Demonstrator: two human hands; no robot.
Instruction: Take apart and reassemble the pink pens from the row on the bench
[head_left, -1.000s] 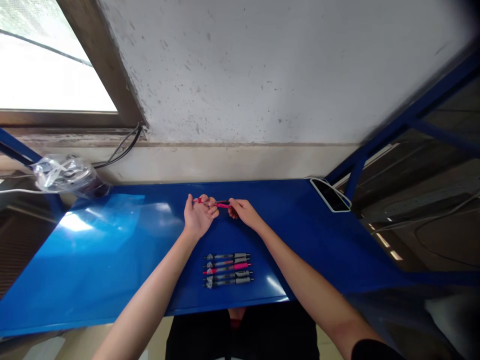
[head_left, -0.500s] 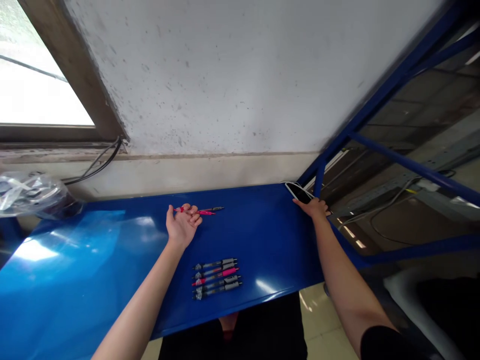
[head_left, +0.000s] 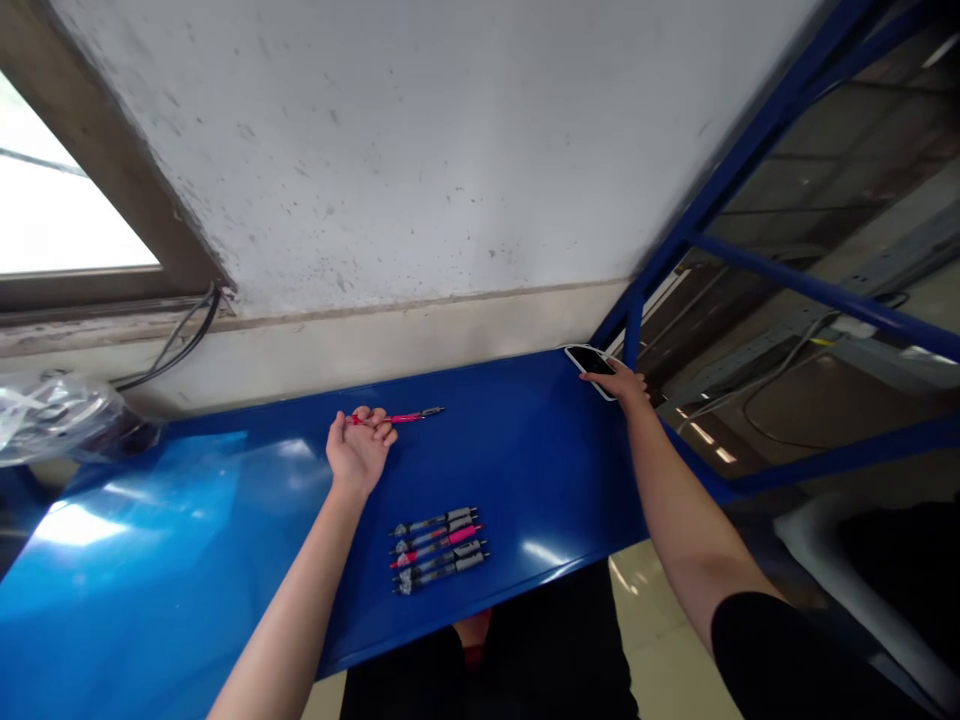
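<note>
A: State the position of the left hand (head_left: 358, 452).
B: From where I stand, it is palm up above the blue table (head_left: 517, 450), left of centre. The fingers are curled and closed around the held pen (head_left: 409, 417), whose pink part and dark end project to the right.
A: Is that a single unit?
B: I cannot tell; a second pen may overlap it.
A: Report on the right hand (head_left: 621, 381).
B: It is extended to the table's far right corner, in contact with the phone (head_left: 585, 358). The thumb lies at one edge of the phone and the other fingers are toward the opposite side. I cannot tell whether they are clamped on it.
A: What lies between the arms?
B: Five pens (head_left: 439, 546), set side by side near the front edge of the table. The middle one has a pink grip; the others have grey grips. Neither hand touches this row.
A: Adjacent items?
B: A blue metal frame (head_left: 825, 292) stands at the right, beside the phone. A bundle in clear plastic (head_left: 60, 415) sits at the far left, near black cables (head_left: 191, 345).
</note>
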